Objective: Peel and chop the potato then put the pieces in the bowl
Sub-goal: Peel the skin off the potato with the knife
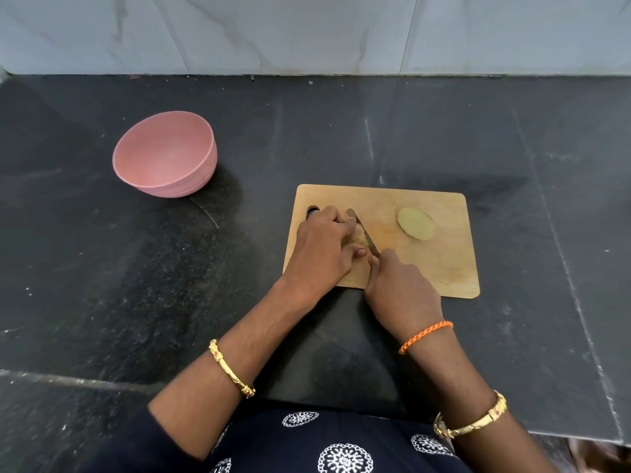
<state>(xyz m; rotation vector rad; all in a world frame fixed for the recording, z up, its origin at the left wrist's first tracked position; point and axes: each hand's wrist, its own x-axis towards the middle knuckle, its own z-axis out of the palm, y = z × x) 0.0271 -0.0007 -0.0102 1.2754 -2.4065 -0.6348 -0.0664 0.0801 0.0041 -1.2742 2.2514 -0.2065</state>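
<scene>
Two hands are seen at a wooden cutting board. Far left of the board, a pink bowl sits. On the board's left part, a potato piece is gripped by the left hand; beside it, a knife is held by the right hand. Toward the board's right, a cut potato half lies apart.

A dark stone table fills most of the room I can see, nearly black and flecked with tiny pale specks. Thin pale seams run across it where slabs meet, one slanting down the right side, another crossing low on the left. Its polished top carries a dull sheen and faint smears. Behind it rises a wall of large pale grey marble-look tiles, veined softly, with fine joints between them. The light is even and soft.
</scene>
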